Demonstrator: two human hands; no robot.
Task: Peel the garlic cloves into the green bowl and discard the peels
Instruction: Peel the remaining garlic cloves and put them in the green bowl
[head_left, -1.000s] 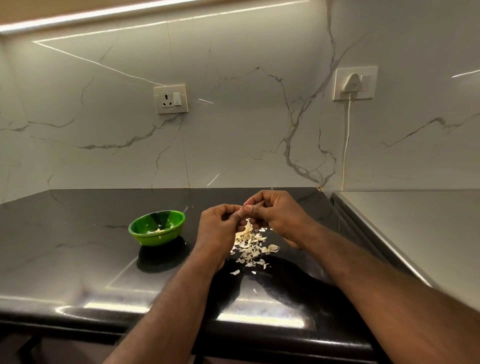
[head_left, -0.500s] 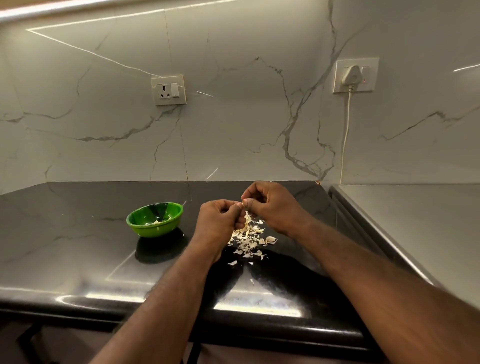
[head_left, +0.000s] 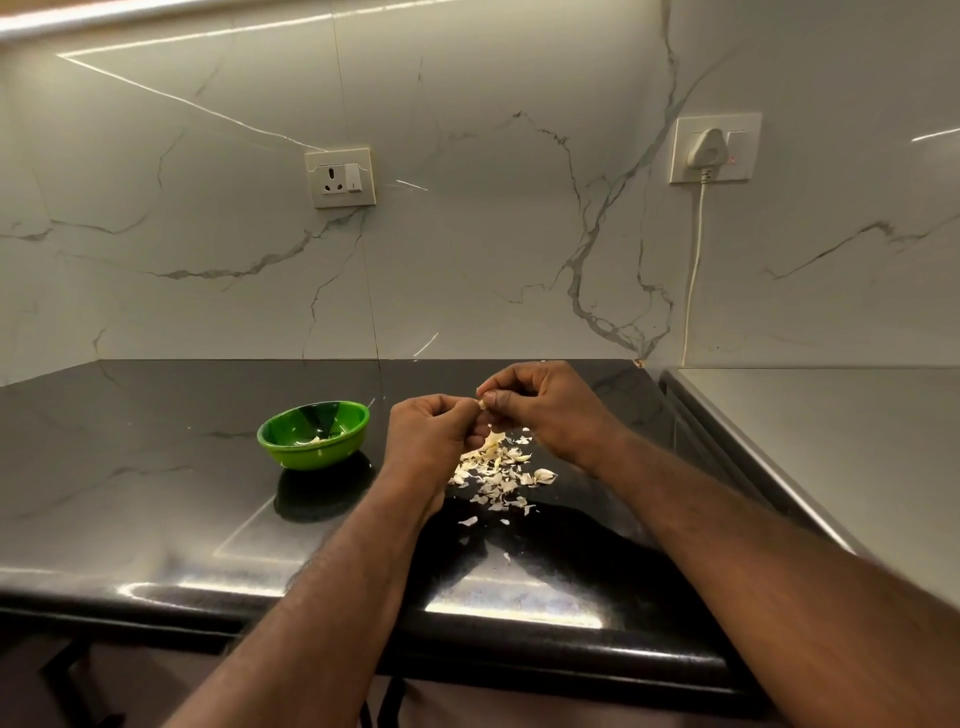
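My left hand (head_left: 428, 441) and my right hand (head_left: 545, 410) meet above the black counter and together pinch a small pale garlic clove (head_left: 482, 404) between their fingertips. Most of the clove is hidden by the fingers. Right below the hands lies a loose pile of whitish garlic peels (head_left: 496, 475), with a few scraps scattered toward the front edge. The green bowl (head_left: 291, 447) stands on the counter to the left of my left hand, apart from it, with a few pale pieces inside.
The glossy black counter (head_left: 156, 493) ends in a rounded front edge. A grey surface (head_left: 831, 441) adjoins it on the right. On the marble wall are a socket (head_left: 340, 177) and a plugged-in white cord (head_left: 693, 270).
Both hands have stayed together on the clove over the peel pile, shifting slightly. The view has tilted a little.
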